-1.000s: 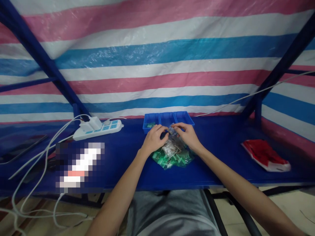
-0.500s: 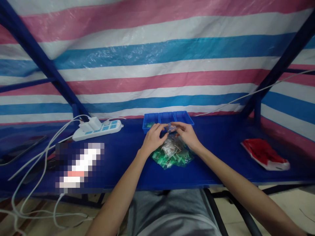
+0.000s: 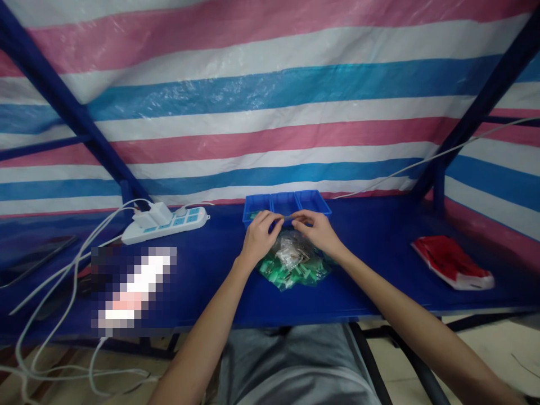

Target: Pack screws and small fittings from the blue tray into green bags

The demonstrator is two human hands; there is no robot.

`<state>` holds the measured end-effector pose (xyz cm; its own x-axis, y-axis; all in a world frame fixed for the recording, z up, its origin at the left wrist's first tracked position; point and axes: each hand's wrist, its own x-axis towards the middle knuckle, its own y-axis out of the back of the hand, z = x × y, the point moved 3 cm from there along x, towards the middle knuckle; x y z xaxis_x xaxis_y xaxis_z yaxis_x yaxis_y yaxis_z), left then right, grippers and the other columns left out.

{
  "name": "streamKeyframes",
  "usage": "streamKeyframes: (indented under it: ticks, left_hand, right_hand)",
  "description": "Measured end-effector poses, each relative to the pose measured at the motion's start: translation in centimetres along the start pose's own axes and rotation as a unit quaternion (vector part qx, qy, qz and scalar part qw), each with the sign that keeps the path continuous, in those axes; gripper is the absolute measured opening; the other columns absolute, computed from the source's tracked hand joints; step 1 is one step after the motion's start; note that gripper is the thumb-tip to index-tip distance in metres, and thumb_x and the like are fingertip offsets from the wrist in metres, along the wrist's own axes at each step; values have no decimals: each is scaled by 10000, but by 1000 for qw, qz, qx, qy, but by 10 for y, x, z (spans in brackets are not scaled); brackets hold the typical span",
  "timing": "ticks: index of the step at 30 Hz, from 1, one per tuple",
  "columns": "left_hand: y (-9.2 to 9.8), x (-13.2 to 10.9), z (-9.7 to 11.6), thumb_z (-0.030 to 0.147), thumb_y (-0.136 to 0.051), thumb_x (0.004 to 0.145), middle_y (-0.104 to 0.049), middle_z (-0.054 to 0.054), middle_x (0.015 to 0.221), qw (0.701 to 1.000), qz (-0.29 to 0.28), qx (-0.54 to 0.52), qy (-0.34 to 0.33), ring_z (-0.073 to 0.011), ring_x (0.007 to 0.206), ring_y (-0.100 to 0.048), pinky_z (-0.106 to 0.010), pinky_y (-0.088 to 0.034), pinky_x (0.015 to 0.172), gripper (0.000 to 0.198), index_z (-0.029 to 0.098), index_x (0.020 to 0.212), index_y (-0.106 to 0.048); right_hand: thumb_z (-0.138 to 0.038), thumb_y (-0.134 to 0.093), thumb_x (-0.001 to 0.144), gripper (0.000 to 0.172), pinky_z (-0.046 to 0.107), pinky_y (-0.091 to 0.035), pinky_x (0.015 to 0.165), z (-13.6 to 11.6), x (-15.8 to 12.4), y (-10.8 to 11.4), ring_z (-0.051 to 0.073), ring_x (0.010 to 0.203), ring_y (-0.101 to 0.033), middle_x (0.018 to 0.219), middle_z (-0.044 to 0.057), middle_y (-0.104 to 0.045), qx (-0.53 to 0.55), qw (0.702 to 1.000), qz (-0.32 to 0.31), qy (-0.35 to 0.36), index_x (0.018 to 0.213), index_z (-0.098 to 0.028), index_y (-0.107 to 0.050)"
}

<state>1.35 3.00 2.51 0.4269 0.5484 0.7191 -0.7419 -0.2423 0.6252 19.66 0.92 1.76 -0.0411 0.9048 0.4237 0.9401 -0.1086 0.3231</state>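
Note:
Both hands are at the middle of the blue table, fingertips pinched and nearly meeting. Stretched between them is a thin strip of clear plastic (image 3: 287, 217), which looks like the edge of a small bag; most of it is hidden. My left hand (image 3: 262, 233) is closed on its left end, my right hand (image 3: 316, 229) on its right end. Just below lies a clear plastic bag with green pieces (image 3: 291, 275), and on top of that a crumpled clear bag with small metallic parts (image 3: 292, 254). Behind the hands stands a blue three-compartment tray (image 3: 310, 194), with some green pieces in its left compartment.
A white power strip (image 3: 185, 220) with plugged-in chargers and white cables sits at the left, near a blurred-out bright object (image 3: 141, 281). A red and white packet (image 3: 453, 263) lies at the right. Blue frame posts and a striped tarp stand behind the table (image 3: 371, 270).
The crumpled, purplish plastic between my fingers is now drawn into a thin, straight strip. My fingertips have turned and tightened on it. The bags on the table stay where they were.

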Motion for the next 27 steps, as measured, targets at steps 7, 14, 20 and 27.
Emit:
streamKeyframes:
  ticks: [7,14,20,27]
  left_hand:
    - [-3,-1,-2,285,-520,990,-691,-51,986,1000,-10,-12,19,-202,966,-644,-332,-524,837,253,207,1208,-622]
    - [-2,0,-6,220,-515,967,-672,-45,952,999,-1,13,36,-199,978,-633,-318,-516,846,200,202,1120,-641]
    - [-1,0,-5,194,-505,961,-663,-44,948,999,-13,23,42,-201,969,-617,-326,-495,875,179,196,1057,-656]
    - [-4,-1,-7,214,-512,951,-658,-40,903,996,-73,-2,53,-194,901,-623,-309,-489,797,190,202,1051,-674]
  right_hand:
    - [-307,-583,885,184,327,-492,736,3,6,16,208,775,-666,842,54,-726,-111,990,71,56,862,-198,-730]
    - [-348,-616,835,226,310,-509,603,34,22,49,204,589,-656,719,47,-704,-51,985,167,-10,946,-166,-692]
    - [-334,-624,834,335,350,-535,671,47,28,55,218,650,-677,887,105,-730,-110,974,197,-31,1106,-142,-663]
    - [-311,-576,894,212,336,-513,764,18,16,44,210,781,-664,906,78,-729,-168,983,65,38,981,-173,-712]
